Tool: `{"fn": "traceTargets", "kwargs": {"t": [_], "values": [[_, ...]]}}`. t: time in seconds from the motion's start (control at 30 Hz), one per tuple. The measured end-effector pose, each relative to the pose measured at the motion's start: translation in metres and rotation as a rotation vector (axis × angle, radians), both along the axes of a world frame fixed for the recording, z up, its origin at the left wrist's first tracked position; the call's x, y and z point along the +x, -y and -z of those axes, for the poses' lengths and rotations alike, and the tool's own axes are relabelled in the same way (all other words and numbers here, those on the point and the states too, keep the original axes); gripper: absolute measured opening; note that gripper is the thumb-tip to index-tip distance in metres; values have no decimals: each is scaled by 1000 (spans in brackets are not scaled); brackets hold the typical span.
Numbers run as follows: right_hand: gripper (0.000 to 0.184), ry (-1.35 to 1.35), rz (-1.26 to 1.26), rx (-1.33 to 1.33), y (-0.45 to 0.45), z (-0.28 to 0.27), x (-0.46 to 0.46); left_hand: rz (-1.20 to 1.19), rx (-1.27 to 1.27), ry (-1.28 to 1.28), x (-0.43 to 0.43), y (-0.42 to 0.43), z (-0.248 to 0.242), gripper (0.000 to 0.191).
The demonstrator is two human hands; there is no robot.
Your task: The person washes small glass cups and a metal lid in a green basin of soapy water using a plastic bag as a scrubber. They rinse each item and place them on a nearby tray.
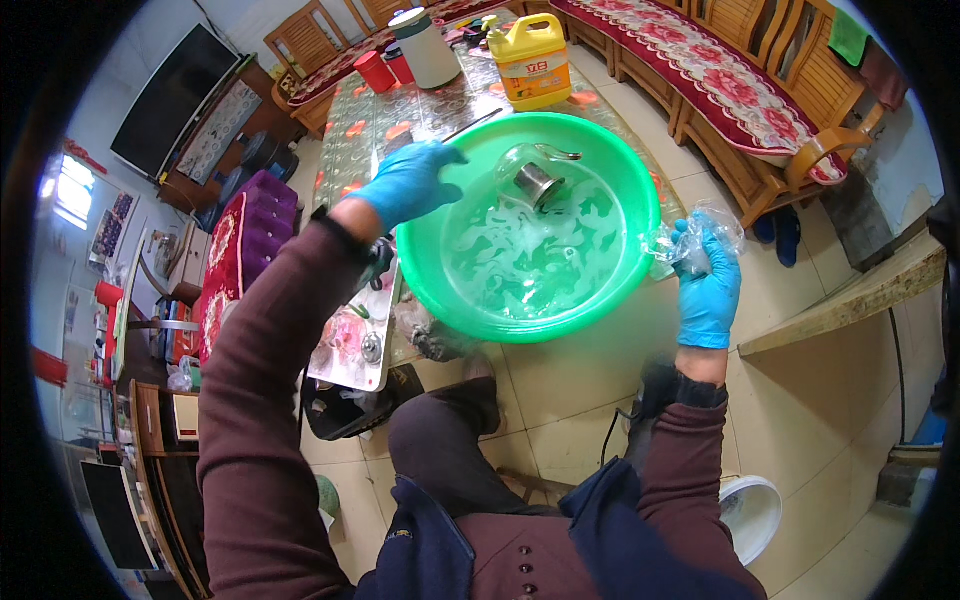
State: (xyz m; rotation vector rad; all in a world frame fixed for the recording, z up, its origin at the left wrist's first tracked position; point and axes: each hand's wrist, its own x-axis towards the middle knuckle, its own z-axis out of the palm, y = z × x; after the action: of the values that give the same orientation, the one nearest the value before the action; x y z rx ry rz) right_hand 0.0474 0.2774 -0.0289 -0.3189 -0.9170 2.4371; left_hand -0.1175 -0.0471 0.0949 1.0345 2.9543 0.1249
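Note:
A large green plastic basin [420, 274] of sudsy water stands on the covered table. Inside it, near the far wall, a clear glass teapot [514, 169] lies tilted, with a metal strainer [538, 185] at its opening. My left hand [415, 182], in a blue glove, is over the basin's left rim, its fingers apart and nothing in them. At the right rim my right hand [705, 262], also gloved in blue, grips crumpled clear plastic [721, 225]; part of the plastic hangs against the basin's edge.
Behind the basin stand a yellow detergent jug [531, 67], a white pitcher [426, 52] and a red cup [373, 72]. At left are a white tray [379, 367] with a metal lid [372, 348] and a black bin [341, 424]. A white bucket [754, 517] is at lower right.

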Motion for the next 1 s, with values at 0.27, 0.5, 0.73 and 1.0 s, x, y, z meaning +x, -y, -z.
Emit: {"fn": "traceTargets", "kwargs": {"t": [0.27,0.5,0.73,1.0], "values": [[27,8,-30,-24,-12,2,-6,69,94,186,-49,-103,32,70],[35,57,-26,-7,-17,8,-13,-565,323,882,-87,-91,61,88],[34,52,-23,-10,-17,12,-14,-645,416,1042,-75,-102,73,75],[30,58,-27,-3,-13,7,-11,-714,521,1128,-49,-125,70,69]]}}
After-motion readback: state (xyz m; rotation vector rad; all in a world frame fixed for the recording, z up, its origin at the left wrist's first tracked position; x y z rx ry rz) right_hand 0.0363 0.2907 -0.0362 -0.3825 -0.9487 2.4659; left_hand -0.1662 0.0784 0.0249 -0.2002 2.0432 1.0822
